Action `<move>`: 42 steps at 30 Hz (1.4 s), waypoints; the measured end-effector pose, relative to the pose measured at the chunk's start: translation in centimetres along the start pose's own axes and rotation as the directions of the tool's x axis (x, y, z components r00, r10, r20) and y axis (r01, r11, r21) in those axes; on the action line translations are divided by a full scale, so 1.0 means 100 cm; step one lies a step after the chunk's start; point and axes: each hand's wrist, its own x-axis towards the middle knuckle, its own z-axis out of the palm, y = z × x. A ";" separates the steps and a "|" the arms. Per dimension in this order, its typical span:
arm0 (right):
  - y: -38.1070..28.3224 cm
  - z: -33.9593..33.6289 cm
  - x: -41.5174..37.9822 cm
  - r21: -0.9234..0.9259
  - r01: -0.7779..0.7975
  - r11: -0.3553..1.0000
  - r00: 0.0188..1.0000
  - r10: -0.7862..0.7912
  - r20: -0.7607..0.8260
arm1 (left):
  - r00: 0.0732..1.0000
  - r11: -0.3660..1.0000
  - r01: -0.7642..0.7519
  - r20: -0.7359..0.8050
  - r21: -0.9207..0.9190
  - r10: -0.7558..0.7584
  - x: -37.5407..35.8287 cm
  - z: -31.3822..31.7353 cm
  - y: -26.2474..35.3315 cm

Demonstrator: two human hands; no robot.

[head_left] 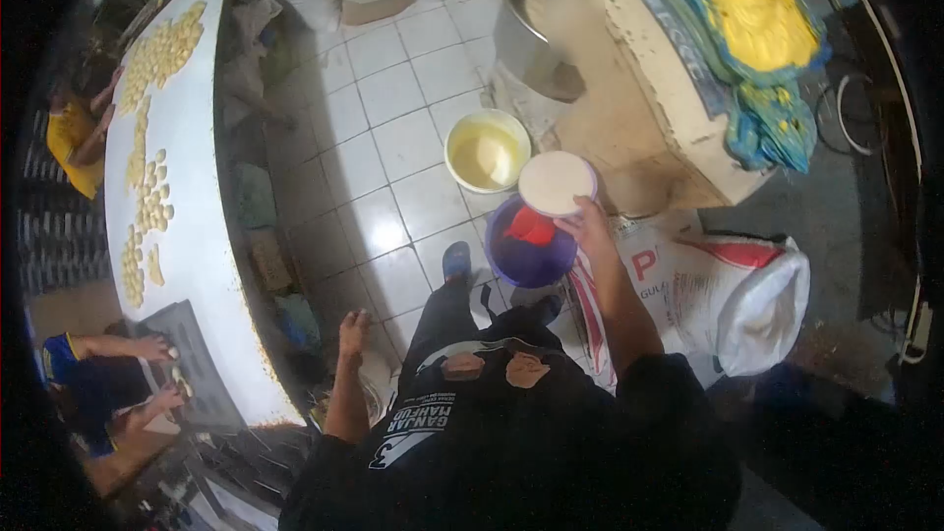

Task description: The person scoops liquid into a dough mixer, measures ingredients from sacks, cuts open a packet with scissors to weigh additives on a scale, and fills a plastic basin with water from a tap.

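Note:
My right hand (588,224) grips the rim of a round, shallow-looking container (558,183), full to the top with a pale, grainy substance. It is held over the edge of a purple basin (532,264), in which a red plastic piece (531,226), perhaps a scoop, lies. Just beyond stands a white bucket (456,159) with something pale yellow inside. My left hand (354,330) hangs by my side with its fingers curled in, and nothing shows in it.
An open white sack (688,290) lies to the right. Yellow fat (752,5) in blue plastic rests on a block near a large metal bowl (526,49). Dough pieces (152,192) cover part of a long table (202,187), where co-workers' hands (162,374) handle dough.

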 end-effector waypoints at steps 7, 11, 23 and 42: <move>-0.017 0.101 0.052 -0.413 0.030 0.910 0.969 -0.127 -0.210 | 0.995 0.980 -0.096 -0.046 -0.174 0.089 0.015 -0.034 -0.025; -0.016 0.110 0.090 -0.621 0.053 0.782 0.957 -0.218 -0.192 | 0.990 0.962 0.059 -0.111 -0.265 -0.091 -0.001 -0.028 -0.053; -0.051 0.177 0.061 -0.896 0.296 -0.330 0.712 -0.549 0.438 | 0.999 0.967 0.038 0.022 -0.253 -0.034 0.041 -0.015 -0.140; -0.138 -0.092 -0.268 -0.526 0.665 0.530 0.483 -0.843 -0.239 | 0.900 0.985 -0.124 0.432 0.116 0.062 0.103 0.132 0.047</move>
